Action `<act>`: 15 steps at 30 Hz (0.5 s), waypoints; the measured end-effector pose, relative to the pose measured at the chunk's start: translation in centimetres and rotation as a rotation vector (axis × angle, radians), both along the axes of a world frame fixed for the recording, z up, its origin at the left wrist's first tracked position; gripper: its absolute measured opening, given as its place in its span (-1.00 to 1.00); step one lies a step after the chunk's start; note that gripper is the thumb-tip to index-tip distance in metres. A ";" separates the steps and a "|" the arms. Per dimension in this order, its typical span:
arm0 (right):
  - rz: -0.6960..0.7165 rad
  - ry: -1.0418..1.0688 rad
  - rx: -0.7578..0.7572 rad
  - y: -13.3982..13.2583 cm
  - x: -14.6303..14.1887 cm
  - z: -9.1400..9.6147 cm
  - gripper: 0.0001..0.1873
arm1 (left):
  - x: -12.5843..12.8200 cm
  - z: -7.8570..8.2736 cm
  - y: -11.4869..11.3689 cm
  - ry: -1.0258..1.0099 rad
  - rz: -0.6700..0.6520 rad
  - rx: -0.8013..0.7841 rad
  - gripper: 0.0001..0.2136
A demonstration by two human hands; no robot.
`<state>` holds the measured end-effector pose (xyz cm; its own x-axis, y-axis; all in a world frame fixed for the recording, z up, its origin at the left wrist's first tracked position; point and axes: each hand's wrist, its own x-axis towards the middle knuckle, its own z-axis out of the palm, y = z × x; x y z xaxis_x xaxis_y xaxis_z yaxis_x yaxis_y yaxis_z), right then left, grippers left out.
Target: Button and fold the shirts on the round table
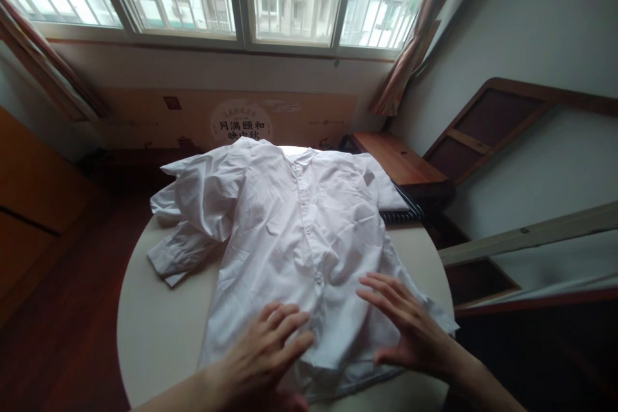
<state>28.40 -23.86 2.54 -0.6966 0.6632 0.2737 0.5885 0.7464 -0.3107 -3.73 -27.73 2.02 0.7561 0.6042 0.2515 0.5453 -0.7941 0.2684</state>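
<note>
A white button-up shirt (294, 225) lies front-up and spread out on a round pale table (159, 328), collar toward the window. Its left sleeve is bunched and folded at the table's left side. My left hand (265, 351) rests flat on the shirt's lower hem, fingers spread and open. My right hand (408, 322) lies flat on the lower right part of the shirt, fingers stretched out, holding nothing.
A dark spiral-bound notebook (403, 214) pokes out under the shirt's right shoulder. Behind the table stand a cardboard panel with printed characters (241, 121) and a wooden stool (400, 164). Wooden frames (502, 125) lean on the right wall. Windows fill the far wall.
</note>
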 end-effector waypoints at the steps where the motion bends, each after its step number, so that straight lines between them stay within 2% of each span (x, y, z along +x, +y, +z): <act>1: 0.032 -0.083 0.044 -0.7 1.7 -0.6 -0.06 | -0.7 -0.3 -0.6 0.029 -0.052 0.047 -0.39; 3: 0.006 -0.153 0.121 -1.9 4.5 -2.2 -0.13 | -1.8 -1.3 -1.1 0.069 -0.113 0.140 -0.39; 6: -0.103 -0.088 0.194 -2.9 7.2 -4.2 -0.47 | -2.4 -3.0 -1.0 0.057 -0.110 0.235 -0.55; 8: -0.128 -0.013 0.228 -3.1 8.1 -4.8 -0.64 | -2.4 -4.3 -0.8 -0.007 -0.085 0.277 -0.69; 10: -0.172 0.054 0.271 -3.1 8.5 -4.8 -0.69 | -2.4 -5.4 -0.6 -0.139 -0.068 0.290 -0.78; 12: -0.265 0.112 0.306 -3.4 8.8 -4.4 -0.72 | -2.7 -6.1 -0.3 -0.262 -0.042 0.250 -0.77; 15: -0.488 0.209 0.352 -4.5 9.4 -3.5 -0.74 | -3.7 -5.3 0.1 -0.279 -0.032 0.203 -0.77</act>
<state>37.75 -28.40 -0.94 -0.2456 0.7367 0.6301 0.8402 0.4860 -0.2407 -7.40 -27.65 -3.25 0.6586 0.4982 0.5639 0.4474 -0.8618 0.2390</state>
